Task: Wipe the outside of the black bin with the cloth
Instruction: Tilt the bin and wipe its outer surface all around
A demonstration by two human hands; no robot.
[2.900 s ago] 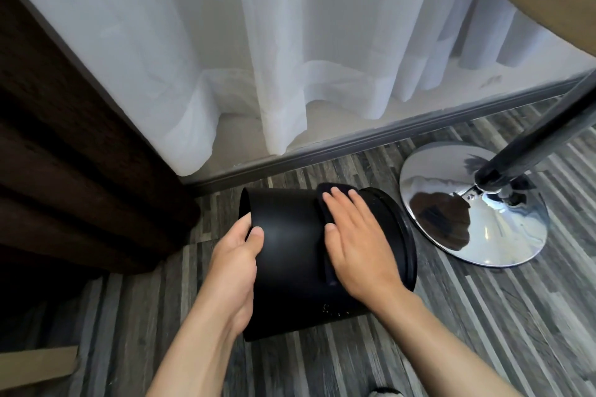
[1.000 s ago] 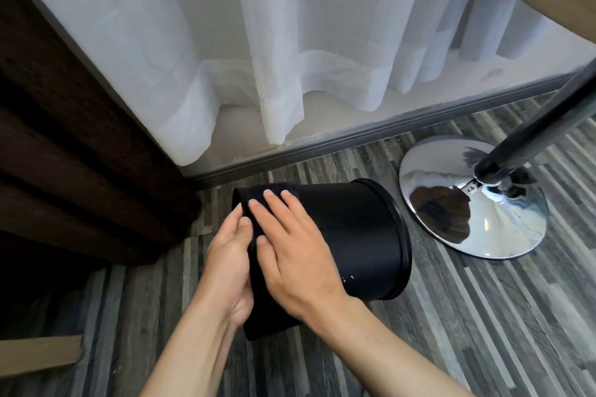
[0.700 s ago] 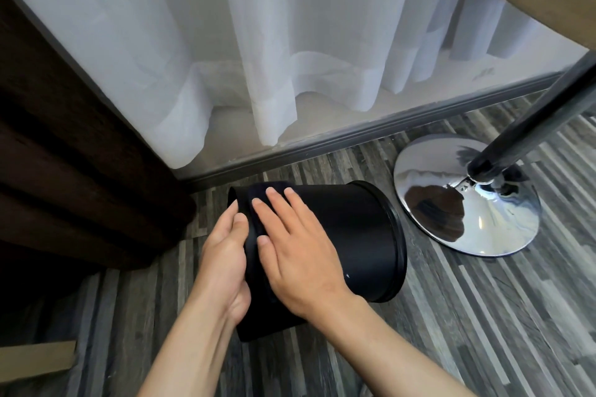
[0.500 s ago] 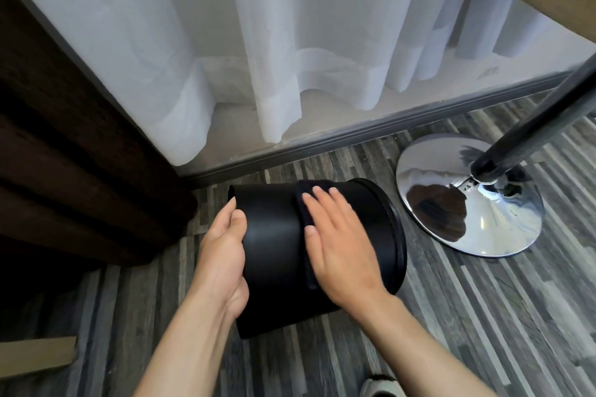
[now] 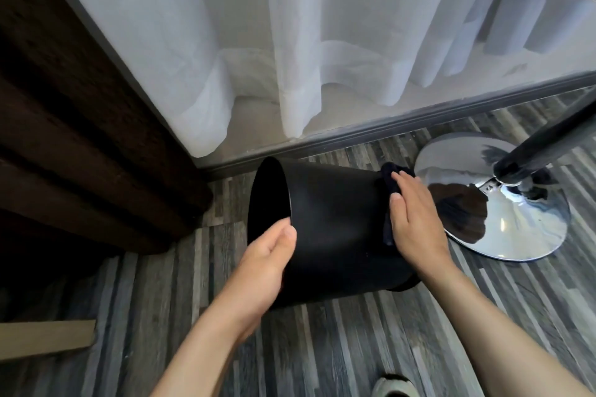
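Observation:
The black bin (image 5: pixel 335 222) lies on its side on the striped grey floor, its flat base end facing left. My left hand (image 5: pixel 263 263) cups that left end, thumb on the bin's side wall. My right hand (image 5: pixel 414 222) lies flat on the bin's right end near the rim and presses a dark cloth (image 5: pixel 392 179) against the outside. Most of the cloth is hidden under the palm; a bunched part sticks out past my fingertips.
A chrome round table base (image 5: pixel 503 203) with a dark pole (image 5: pixel 545 147) stands just right of the bin. White sheer curtains (image 5: pixel 290 42) hang behind. A dark brown curtain (image 5: pixel 80 138) fills the left. A shoe tip (image 5: pixel 392 388) shows at the bottom.
My right hand slid the cloth along the bin from its left end to the right end near the rim. The left hand stayed on the bin's left end.

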